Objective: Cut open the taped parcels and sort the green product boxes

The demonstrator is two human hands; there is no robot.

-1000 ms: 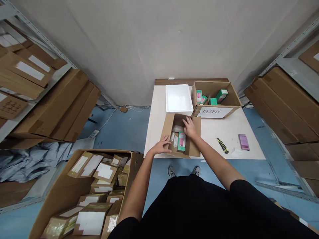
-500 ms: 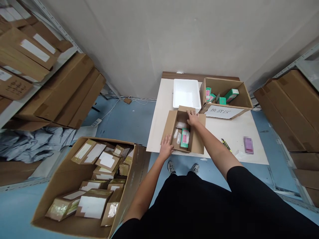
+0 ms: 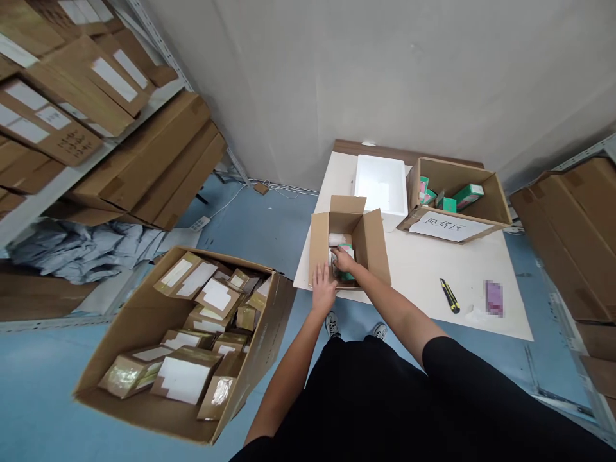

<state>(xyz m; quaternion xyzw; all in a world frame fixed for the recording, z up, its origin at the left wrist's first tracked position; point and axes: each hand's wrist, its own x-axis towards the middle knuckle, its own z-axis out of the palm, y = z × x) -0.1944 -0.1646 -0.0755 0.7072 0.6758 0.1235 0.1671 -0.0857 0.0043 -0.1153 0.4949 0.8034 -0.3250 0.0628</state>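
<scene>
An open cardboard carton (image 3: pixel 377 247) stands at the table's front edge, flaps folded outward. My left hand (image 3: pixel 324 290) lies against the carton's left front corner, fingers spread over the left flap. Deep inside the carton is my right hand (image 3: pixel 343 259), its fingers bent together beside some white packing material (image 3: pixel 335 239). Exactly what those fingertips grip cannot be made out. A green-and-pink product box (image 3: pixel 347 248) lies in the carton, partly covered by the right hand.
Behind the carton are a white foam box (image 3: pixel 381 179) and a labelled carton (image 3: pixel 452 226) with green boxes. A yellow-black utility knife (image 3: pixel 450 296) and a blurred purple item (image 3: pixel 493 298) lie rightward. A large carton (image 3: pixel 144 301) of parcels and loaded shelves (image 3: pixel 139 112) occupy the left.
My right hand has gone from the carton's far right edge down inside it. The carton has turned slightly, and my left hand rests further onto its left flap. The view has shifted.
</scene>
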